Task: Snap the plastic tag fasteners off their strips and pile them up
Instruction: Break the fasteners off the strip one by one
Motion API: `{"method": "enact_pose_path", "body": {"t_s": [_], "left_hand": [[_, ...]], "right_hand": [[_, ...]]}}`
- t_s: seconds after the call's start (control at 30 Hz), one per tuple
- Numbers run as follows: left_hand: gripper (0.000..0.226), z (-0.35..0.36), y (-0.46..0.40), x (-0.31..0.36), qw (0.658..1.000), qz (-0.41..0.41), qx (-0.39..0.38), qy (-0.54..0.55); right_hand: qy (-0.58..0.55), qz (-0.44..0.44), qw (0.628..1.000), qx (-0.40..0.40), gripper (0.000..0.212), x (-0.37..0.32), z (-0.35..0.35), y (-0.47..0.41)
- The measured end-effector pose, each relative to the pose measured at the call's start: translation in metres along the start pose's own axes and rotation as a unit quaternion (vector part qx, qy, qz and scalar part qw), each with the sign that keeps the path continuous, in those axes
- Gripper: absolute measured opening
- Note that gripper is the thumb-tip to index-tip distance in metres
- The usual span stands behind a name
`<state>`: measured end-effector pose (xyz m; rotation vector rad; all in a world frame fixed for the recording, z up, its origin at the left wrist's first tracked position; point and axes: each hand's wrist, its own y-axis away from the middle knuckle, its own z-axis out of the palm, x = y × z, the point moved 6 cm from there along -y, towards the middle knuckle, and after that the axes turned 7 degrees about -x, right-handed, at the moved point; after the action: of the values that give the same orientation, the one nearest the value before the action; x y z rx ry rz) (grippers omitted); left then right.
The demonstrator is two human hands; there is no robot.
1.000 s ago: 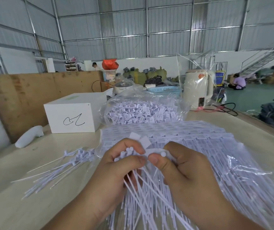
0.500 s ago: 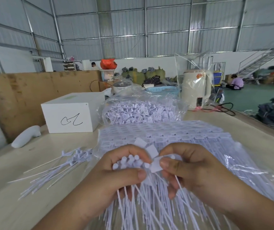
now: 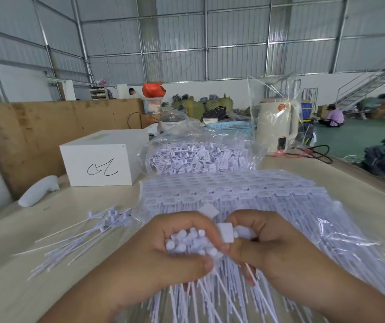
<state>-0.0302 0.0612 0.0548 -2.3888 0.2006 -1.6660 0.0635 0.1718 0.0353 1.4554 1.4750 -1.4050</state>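
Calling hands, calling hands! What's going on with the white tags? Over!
Left hand grips a bunch of fasteners. Right hand pinches one tag beside the bunch. Loose pile lies left on the table. Nothing in the way.

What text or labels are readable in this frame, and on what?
White box: a handwritten black scribble, not a legible word.
White box top: pale green label, too faint to read.
Kettle: orange sticker with print, too blurred to read.
Tag fasteners: grey printing on the tags, too small to read.
Nothing else carries readable text.
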Motion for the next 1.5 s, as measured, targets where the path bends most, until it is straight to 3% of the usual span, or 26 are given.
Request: {"method": "enact_pose_path", "body": {"t_s": [0.07, 0.27, 0.4, 0.6, 0.77, 0.83, 0.97, 1.03, 1.1, 1.2, 1.33, 1.5], "left_hand": [[0.019, 0.002, 0.000, 0.005, 1.000, 0.011, 0.011, -0.019], [0.017, 0.002, -0.001, 0.005, 0.977, 0.052, 0.197, -0.056], [0.025, 0.004, -0.002, 0.007, 0.973, 0.076, 0.219, -0.019], [0.018, 0.008, -0.008, 0.007, 0.960, 0.100, 0.263, -0.004], [0.022, -0.009, -0.002, -0.011, 0.949, 0.050, 0.280, 0.138], [0.021, -0.010, -0.002, -0.012, 0.957, 0.050, 0.221, 0.179], [0.017, 0.002, -0.007, -0.006, 0.990, 0.067, 0.100, 0.073], [0.016, 0.003, -0.008, -0.008, 0.992, 0.065, 0.088, 0.067], [0.016, 0.001, -0.008, -0.009, 0.992, 0.055, 0.074, 0.081], [0.016, -0.001, -0.008, -0.015, 0.994, 0.021, 0.070, 0.077], [0.025, 0.000, -0.010, -0.021, 0.992, -0.001, 0.101, 0.075], [0.020, 0.003, -0.010, -0.020, 0.984, -0.003, 0.173, 0.035]], "right_hand": [[0.005, -0.008, 1.000, 0.005, 0.010, -0.002, 0.002, -0.001], [-0.012, 0.004, 0.995, 0.096, 0.024, -0.003, -0.005, -0.002], [-0.015, -0.028, 0.991, 0.131, 0.015, -0.015, 0.001, 0.000], [-0.059, -0.066, 0.970, 0.227, 0.025, -0.017, 0.003, 0.000], [-0.005, -0.123, 0.942, 0.312, 0.029, -0.033, -0.021, 0.013], [0.036, -0.128, 0.956, 0.262, 0.031, -0.038, -0.025, 0.013], [0.158, -0.124, 0.972, 0.125, 0.016, -0.036, -0.004, 0.005], [0.131, -0.104, 0.982, 0.091, 0.018, -0.030, 0.001, 0.003], [0.021, -0.049, 0.997, 0.061, 0.022, -0.020, 0.004, 0.002], [-0.037, 0.017, 0.998, 0.057, 0.026, -0.007, 0.008, -0.001], [-0.105, 0.038, 0.989, 0.093, 0.022, 0.002, 0.007, -0.004], [-0.073, 0.050, 0.979, 0.185, 0.011, 0.013, 0.003, -0.001]]}}
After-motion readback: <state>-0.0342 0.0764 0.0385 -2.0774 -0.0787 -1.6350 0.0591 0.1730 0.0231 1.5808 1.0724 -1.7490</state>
